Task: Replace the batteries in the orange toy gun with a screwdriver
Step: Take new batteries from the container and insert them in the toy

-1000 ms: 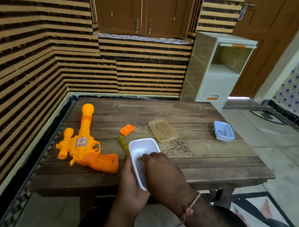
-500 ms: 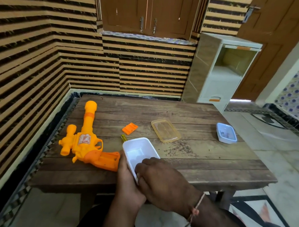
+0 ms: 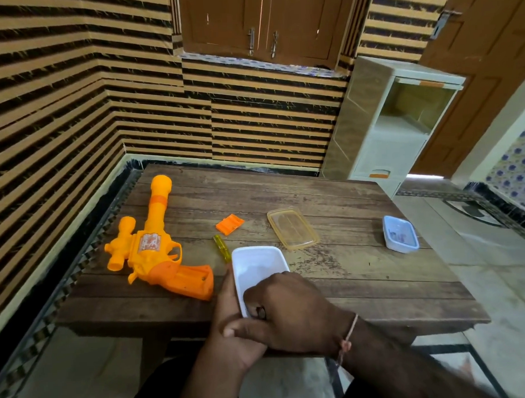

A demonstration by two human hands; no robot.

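The right hand (image 3: 293, 311) has drawn back, pinching a small dark piece; the left hand (image 3: 230, 317) grips the white container (image 3: 258, 268) at the desk's (image 3: 364, 284) near edge.

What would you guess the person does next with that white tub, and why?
Probably lift the right hand out of the white tub, which the left hand steadies, and carry the small dark item pinched in its fingers, perhaps a battery, to the orange toy gun. The gun's grip lies open, and its orange cover rests apart on the table.
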